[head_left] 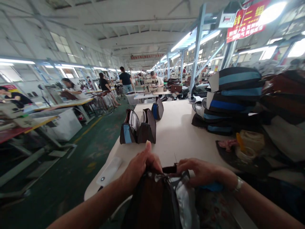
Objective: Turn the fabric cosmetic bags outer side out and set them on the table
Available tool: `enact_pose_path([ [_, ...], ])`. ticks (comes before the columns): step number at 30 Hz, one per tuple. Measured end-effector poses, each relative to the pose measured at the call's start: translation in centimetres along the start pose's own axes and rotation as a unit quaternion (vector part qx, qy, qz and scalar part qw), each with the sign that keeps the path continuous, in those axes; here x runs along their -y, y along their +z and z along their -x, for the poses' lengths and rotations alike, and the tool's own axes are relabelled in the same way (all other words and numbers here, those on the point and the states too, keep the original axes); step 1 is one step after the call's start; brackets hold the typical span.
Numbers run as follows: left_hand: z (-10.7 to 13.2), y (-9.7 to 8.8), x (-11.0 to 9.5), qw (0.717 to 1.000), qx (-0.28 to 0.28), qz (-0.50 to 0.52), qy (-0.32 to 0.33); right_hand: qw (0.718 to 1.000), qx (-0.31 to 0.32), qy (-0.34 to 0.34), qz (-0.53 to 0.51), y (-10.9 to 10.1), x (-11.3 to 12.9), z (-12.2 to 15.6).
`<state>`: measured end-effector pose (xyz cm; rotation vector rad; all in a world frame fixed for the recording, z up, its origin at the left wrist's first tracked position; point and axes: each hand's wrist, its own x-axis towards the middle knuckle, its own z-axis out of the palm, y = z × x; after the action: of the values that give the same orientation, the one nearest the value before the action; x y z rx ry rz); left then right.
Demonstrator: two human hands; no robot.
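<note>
A dark bag with a brown stripe [151, 203] and a shiny silver lining stands close in front of me at the table's near edge. My left hand [145, 160] grips the left side of its upper edge, thumb pointing up. Over on the right, my right hand [202, 170] has its fingers curled around the opposite part of the opening, beside the silver lining [188, 200]. The fingertips of both hands are partly hidden by the fabric.
Three finished-looking bags, a light-blue-striped one [127, 133], a dark one [147, 132] and a blue-striped one [156, 111], stand on the pale table [176, 127]. Stacked bags [238, 95] rise at the right, near a plastic cup [246, 154]. Several people work at sewing machines beyond.
</note>
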<state>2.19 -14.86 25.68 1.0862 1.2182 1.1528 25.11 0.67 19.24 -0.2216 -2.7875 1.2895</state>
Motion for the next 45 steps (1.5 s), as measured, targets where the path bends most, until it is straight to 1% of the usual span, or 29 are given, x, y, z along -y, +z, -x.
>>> enact_pose_path([
  [1,-0.4,-0.8,0.0,1.0,-0.002,-0.019,0.008,1.0,0.002,0.009,0.027,0.1,-0.5,0.1],
  [2,-0.8,-1.8,-0.2,0.998,0.002,-0.062,0.022,0.999,0.004,0.019,0.051,0.2,-0.7,0.3],
  [4,-1.4,-4.1,-1.1,0.981,0.025,-0.185,0.053,0.996,-0.005,0.036,0.079,0.3,-0.3,0.6],
  [6,-1.8,-5.7,-2.5,0.947,0.052,-0.309,0.069,0.996,-0.019,0.028,0.079,0.4,1.2,0.7],
  [7,-1.8,-6.0,-3.1,0.925,0.06,-0.367,0.079,0.996,-0.029,0.014,0.081,0.5,2.2,0.6],
  [8,-1.8,-5.8,-3.5,0.9,0.062,-0.421,0.095,0.995,-0.036,-0.002,0.092,0.6,3.3,0.3],
  [10,-1.4,-4.3,-3.6,0.844,0.066,-0.513,0.138,0.99,-0.043,-0.022,0.136,1.0,5.4,-0.8],
  [11,-1.1,-3.1,-3.1,0.827,0.08,-0.535,0.154,0.986,-0.047,-0.025,0.161,1.2,6.3,-1.4],
  [12,-0.8,-1.9,-2.3,0.824,0.094,-0.536,0.158,0.982,-0.048,-0.025,0.179,1.3,6.9,-2.2],
  [13,-0.5,-0.7,-1.2,0.829,0.101,-0.529,0.154,0.982,-0.046,-0.024,0.184,1.4,7.4,-2.9],
  [14,-0.3,0.3,-0.1,0.835,0.095,-0.52,0.15,0.984,-0.044,-0.025,0.173,1.5,7.7,-3.6],
  [15,-0.2,1.1,1.0,0.842,0.077,-0.512,0.149,0.987,-0.038,-0.031,0.154,1.3,7.9,-4.2],
  [17,-0.2,1.8,2.8,0.859,0.021,-0.486,0.158,0.995,-0.009,-0.05,0.09,0.6,8.0,-5.0],
  [19,-0.5,1.5,3.6,0.888,-0.018,-0.432,0.153,0.998,0.044,-0.051,0.007,-0.8,7.8,-4.9],
  [21,-0.8,0.5,3.3,0.911,-0.074,-0.384,0.132,0.995,0.084,-0.014,-0.057,-2.4,7.4,-3.9],
  [22,-0.9,-0.1,2.9,0.912,-0.11,-0.374,0.124,0.993,0.087,0.006,-0.078,-3.1,7.1,-3.2],
  [23,-1.0,-0.8,2.6,0.91,-0.141,-0.372,0.121,0.992,0.074,0.014,-0.097,-3.6,6.8,-2.4],
  [24,-1.1,-1.5,2.2,0.906,-0.161,-0.372,0.122,0.992,0.047,0.007,-0.119,-3.8,6.5,-1.6],
  [25,-1.1,-2.2,1.9,0.906,-0.163,-0.372,0.124,0.989,0.015,-0.011,-0.144,-3.7,6.3,-0.9],
  [26,-1.1,-2.7,1.7,0.908,-0.147,-0.371,0.126,0.985,-0.013,-0.034,-0.168,-3.3,6.1,-0.3],
  [27,-1.0,-3.1,1.5,0.913,-0.116,-0.369,0.126,0.98,-0.034,-0.056,-0.188,-2.7,6.0,0.2],
  [29,-0.6,-3.1,1.3,0.925,-0.03,-0.358,0.12,0.974,-0.049,-0.083,-0.203,-1.1,6.1,0.7],
  [32,0.4,-1.6,0.5,0.93,0.127,-0.327,0.11,0.972,-0.065,-0.068,-0.217,1.1,6.8,0.9],
  [33,0.7,-0.9,0.1,0.931,0.165,-0.309,0.107,0.968,-0.075,-0.06,-0.233,1.5,7.0,0.9],
  [34,1.0,-0.3,-0.4,0.933,0.191,-0.288,0.103,0.962,-0.083,-0.055,-0.253,1.8,7.3,1.0],
  [36,1.3,0.7,-1.3,0.943,0.213,-0.243,0.081,0.952,-0.093,-0.053,-0.286,1.8,7.8,1.2],
  [39,1.1,1.2,-2.0,0.96,0.208,-0.188,0.027,0.944,-0.1,-0.044,-0.312,1.5,8.5,1.6],
  [42,0.6,1.2,-1.9,0.968,0.206,-0.141,-0.013,0.942,-0.098,-0.025,-0.321,1.1,9.0,1.7],
  [45,0.4,1.3,-1.6,0.971,0.209,-0.11,-0.042,0.947,-0.102,-0.003,-0.305,1.0,9.2,1.4],
])
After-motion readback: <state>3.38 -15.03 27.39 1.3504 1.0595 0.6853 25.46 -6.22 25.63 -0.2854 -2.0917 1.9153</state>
